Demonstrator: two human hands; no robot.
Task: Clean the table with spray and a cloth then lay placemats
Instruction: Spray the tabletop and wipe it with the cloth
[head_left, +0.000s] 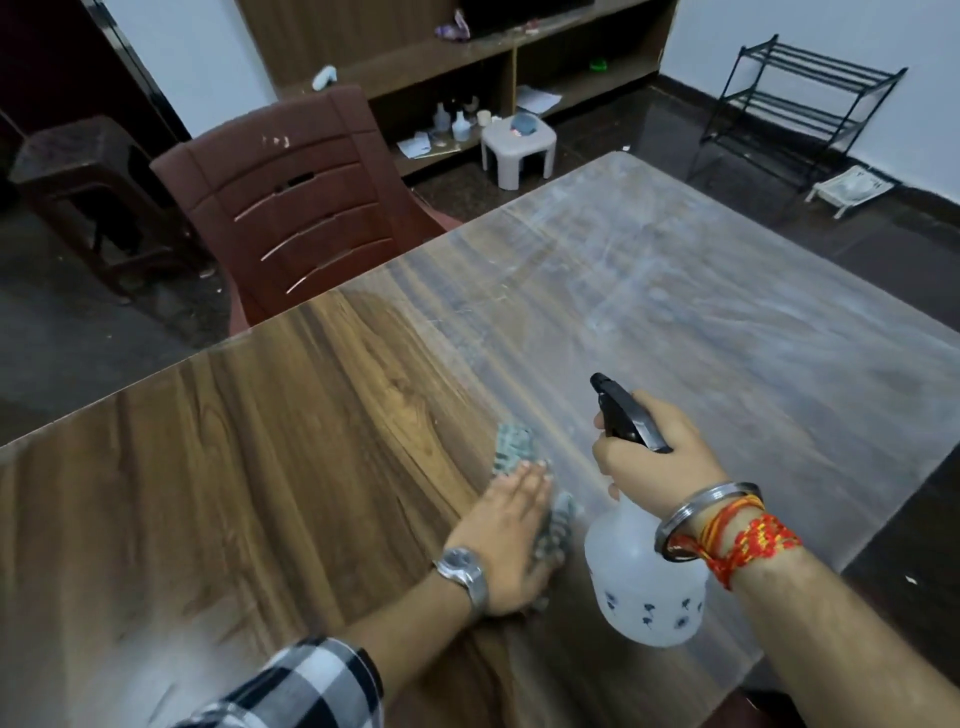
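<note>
A wooden table (311, 415) fills the view; its far right part looks hazy and whitish. My left hand (506, 540) lies flat on a grey-green patterned cloth (511, 447), pressing it onto the tabletop near the middle. My right hand (654, 452) grips the black trigger head of a translucent white spray bottle (644, 587) with small blue flower prints. The bottle is held just above the table, right of the cloth, its nozzle pointing away toward the far side. No placemats are in view.
A brown plastic chair (291, 208) stands against the table's far left edge. Behind it are a dark stool (88, 182), a small white stool (519, 145), a wooden shelf unit (467, 57) with bottles and papers, and a black wire rack (795, 104) at right.
</note>
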